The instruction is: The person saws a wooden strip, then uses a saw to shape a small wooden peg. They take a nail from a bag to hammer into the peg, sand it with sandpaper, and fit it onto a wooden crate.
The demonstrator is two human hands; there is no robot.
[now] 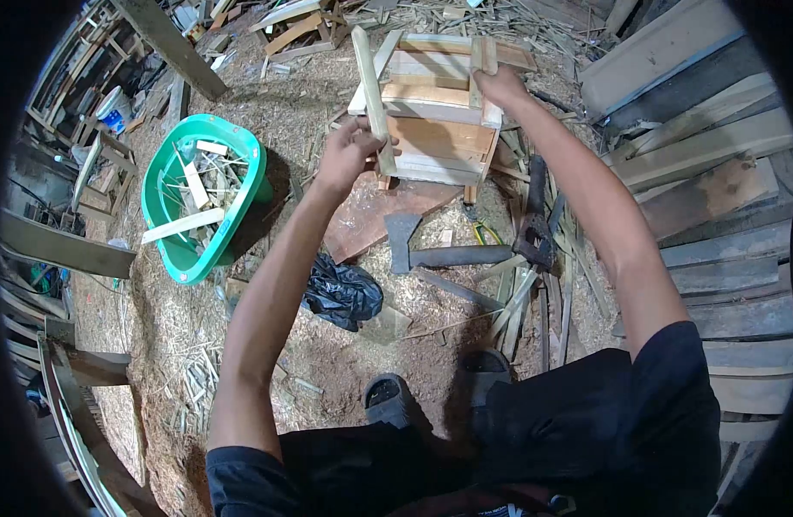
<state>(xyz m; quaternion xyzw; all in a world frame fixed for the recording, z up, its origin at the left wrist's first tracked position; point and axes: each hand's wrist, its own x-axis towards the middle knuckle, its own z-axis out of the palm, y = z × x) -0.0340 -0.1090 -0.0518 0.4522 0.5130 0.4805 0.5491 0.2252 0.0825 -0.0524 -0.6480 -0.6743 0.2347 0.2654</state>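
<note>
We are holding a small wooden stool frame [435, 121] in the upper centre of the frame, where it is standing on a reddish board [366, 224] laid over the sawdust-covered ground. Our left hand [349, 153] is curling its fingers around the pale leg on the frame's left side. Our right hand [502, 86] is closing its fingers over a post at the frame's upper right. A hatchet [457, 256] is lying just below the board. A green basin [257, 159] of wood scraps is sitting at the left, and a black plastic bag [343, 295] is lying near the middle.
</note>
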